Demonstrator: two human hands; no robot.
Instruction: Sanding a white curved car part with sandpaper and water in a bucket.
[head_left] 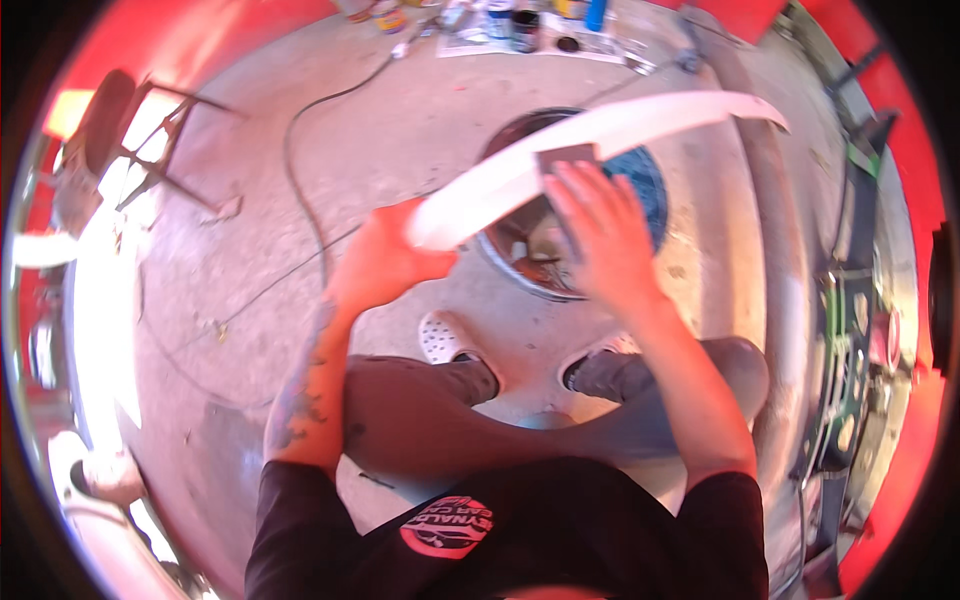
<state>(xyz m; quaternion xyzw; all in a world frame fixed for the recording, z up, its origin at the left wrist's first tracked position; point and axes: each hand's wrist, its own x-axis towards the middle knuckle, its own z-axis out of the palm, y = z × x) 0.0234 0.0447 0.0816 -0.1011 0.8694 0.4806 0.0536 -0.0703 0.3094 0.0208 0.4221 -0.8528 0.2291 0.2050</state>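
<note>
A long, curved white trim panel (490, 195) slants up from left to right in front of me, its far end tapering to the right. My left hand (380, 262) is closed around its near left end. On the panel's middle part, my right hand (612, 240) presses a dark brownish-grey piece of sandpaper (567, 155) with its fingers laid over it. The panel hangs above a round open drum (510, 275), hiding part of it. Inside the drum, something blue (640, 178) and some loose scraps show.
A newspaper sheet with several cans (524, 32) lies at the far side. A dark cable (290, 150) winds over the concrete floor to the left, near a chair (170, 140). Dark car parts (840, 330) lean along the right wall. My knees and white clogs (443, 338) are below.
</note>
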